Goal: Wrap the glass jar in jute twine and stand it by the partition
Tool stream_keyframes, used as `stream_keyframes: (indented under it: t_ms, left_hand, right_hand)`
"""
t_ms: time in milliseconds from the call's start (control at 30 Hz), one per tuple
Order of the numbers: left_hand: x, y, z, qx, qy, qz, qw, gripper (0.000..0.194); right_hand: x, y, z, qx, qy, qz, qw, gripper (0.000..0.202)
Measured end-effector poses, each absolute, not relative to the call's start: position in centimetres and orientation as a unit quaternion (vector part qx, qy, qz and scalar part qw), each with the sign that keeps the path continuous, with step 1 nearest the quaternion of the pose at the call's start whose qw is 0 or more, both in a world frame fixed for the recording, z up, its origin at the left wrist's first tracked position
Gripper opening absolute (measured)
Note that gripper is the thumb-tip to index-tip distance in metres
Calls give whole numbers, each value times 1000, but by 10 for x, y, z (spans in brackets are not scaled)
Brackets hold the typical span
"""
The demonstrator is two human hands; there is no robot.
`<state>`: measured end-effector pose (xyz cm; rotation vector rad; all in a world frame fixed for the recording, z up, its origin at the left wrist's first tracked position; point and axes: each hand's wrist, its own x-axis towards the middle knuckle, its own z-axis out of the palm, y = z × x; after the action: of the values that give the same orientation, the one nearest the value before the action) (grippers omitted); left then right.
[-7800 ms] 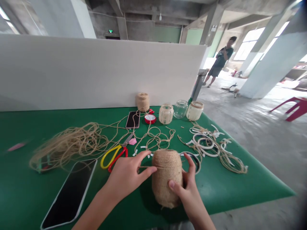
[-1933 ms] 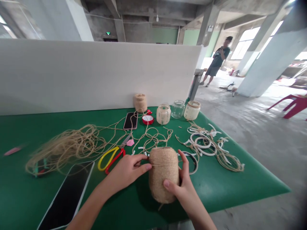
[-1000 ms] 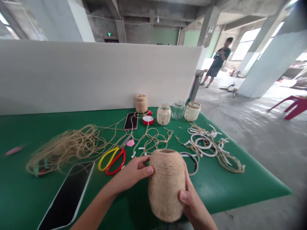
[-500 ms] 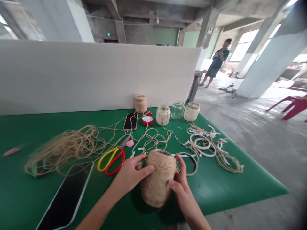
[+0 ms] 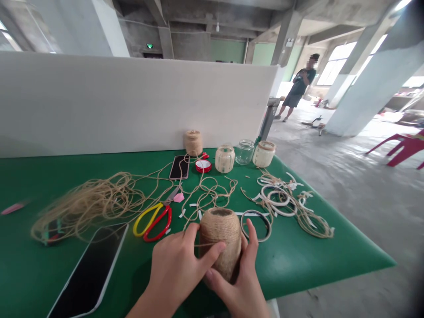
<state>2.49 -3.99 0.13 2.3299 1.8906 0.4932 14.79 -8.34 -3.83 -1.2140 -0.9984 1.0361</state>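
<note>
A twine-wrapped jar (image 5: 220, 227) is upright between my hands over the near edge of the table, its mouth facing up. My left hand (image 5: 180, 260) grips its left side, thumb laid across the front on a strand of twine (image 5: 206, 244). On the right and low at the front, my right hand (image 5: 240, 276) is closed round the jar with its index finger raised along the side. Just beyond the jar lie loose loops of twine (image 5: 212, 190). Scissors (image 5: 157, 222) with one yellow and one red handle rest left of it.
A large twine tangle (image 5: 99, 198) and a phone (image 5: 89, 269) lie left. Tape rolls (image 5: 278, 196) and scraps are at right. Behind stand a clear glass jar (image 5: 245, 152), two tape-banded jars and another wrapped jar (image 5: 193, 143). A white partition (image 5: 132, 106) borders the table's back.
My left hand has moved right and lower across the jar's front, with a strand now under its thumb. My right hand has shifted lower round the jar.
</note>
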Motion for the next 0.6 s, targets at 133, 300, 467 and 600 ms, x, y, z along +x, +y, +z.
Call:
stream_keyframes:
  t_ms: [133, 300, 467, 600]
  left_hand:
    - [19, -41, 3, 786, 597, 155, 41, 51]
    - [12, -34, 11, 800, 571, 153, 100, 43]
    - [7, -36, 18, 821, 544, 165, 59, 33]
    - [6, -36, 20, 829, 528, 178, 53, 28]
  right_hand:
    - [151, -79, -40, -549, -428, 421, 581, 105]
    - [155, -77, -43, -540, -418, 428, 591, 102]
    - [153, -77, -41, -537, -408, 432, 599, 102]
    - [152, -77, -37, -537, -400, 434, 603, 98]
